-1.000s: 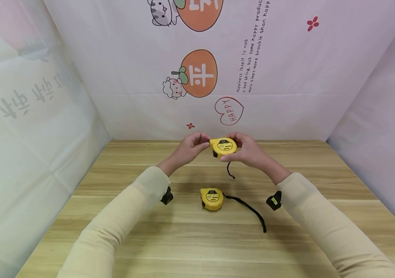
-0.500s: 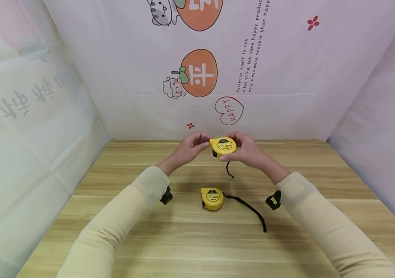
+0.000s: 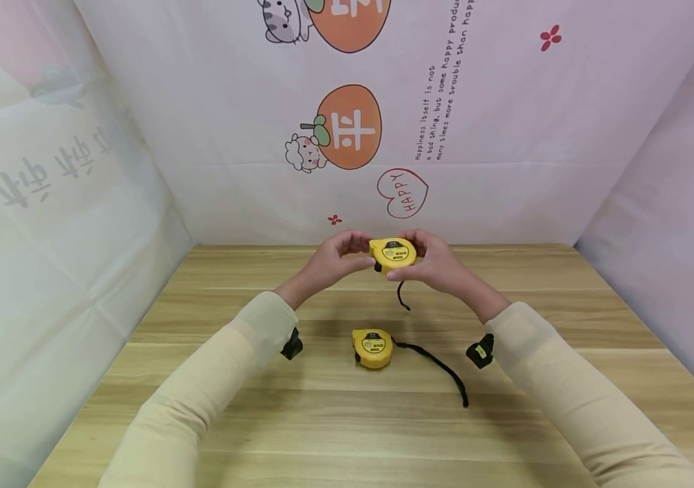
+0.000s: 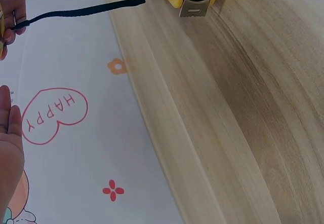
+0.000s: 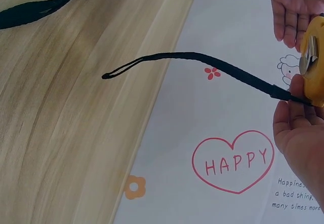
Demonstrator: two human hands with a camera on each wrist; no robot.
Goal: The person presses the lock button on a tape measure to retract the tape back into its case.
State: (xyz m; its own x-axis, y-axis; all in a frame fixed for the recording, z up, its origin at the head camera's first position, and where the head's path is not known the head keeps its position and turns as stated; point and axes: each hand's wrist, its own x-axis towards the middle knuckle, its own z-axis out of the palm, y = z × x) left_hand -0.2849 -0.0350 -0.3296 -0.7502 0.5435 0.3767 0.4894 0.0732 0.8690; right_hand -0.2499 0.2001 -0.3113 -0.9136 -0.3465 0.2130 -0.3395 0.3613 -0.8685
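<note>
A yellow tape measure with a dark label is gripped by my right hand, thumb in front and fingers behind, above the table's far part. From it hangs a black wrist strap. At the tape measure's left end is my left hand, its thumb by the black mouth. Its fingers look fairly straight in the right wrist view; contact is hard to tell. On the table lies a second yellow tape measure, its strap stretched to the right. Its metal end hook shows in the left wrist view.
The wooden table meets a printed white cloth backdrop behind the hands. More cloth hangs at the left and right. Black wrist cameras jut from under both sleeves.
My left thumb has moved right, up to the held tape measure's front end. My right hand and the held tape measure have barely shifted; the tape measure on the table stays put.
</note>
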